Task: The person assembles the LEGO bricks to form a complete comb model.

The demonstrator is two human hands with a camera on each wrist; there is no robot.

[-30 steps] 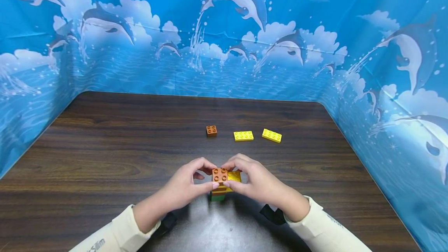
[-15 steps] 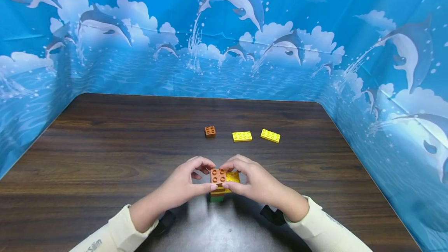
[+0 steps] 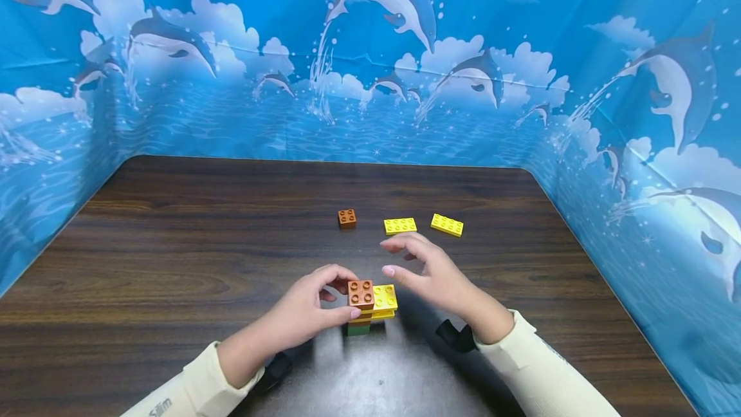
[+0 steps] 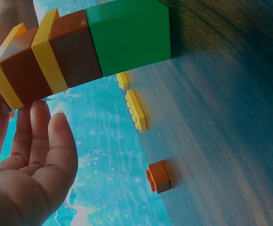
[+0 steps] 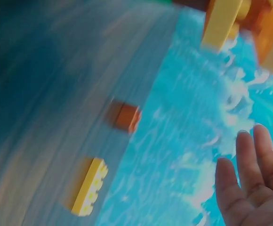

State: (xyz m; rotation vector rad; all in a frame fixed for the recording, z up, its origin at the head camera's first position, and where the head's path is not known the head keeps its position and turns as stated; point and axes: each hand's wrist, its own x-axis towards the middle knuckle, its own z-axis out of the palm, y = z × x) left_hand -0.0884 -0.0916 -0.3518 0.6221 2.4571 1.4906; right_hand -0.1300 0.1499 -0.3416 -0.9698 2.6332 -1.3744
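The left hand [image 3: 307,301] grips the block tower [image 3: 366,304]; the right hand [image 3: 434,280], fingers relaxed, is apart from it. Three loose blocks [image 3: 399,226] lie nearer the counter's [image 3: 202,230] far edge.

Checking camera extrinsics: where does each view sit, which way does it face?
Head: worn on the head, facing forward and down at table, block stack and backdrop; left hand, right hand and sleeves show.
Left wrist: on that wrist, facing the block stack's side, picture tilted; left hand shows.
Right wrist: on that wrist, facing brown block, yellow plate and backdrop; right hand shows.
Both wrist views share block stack and brown block.
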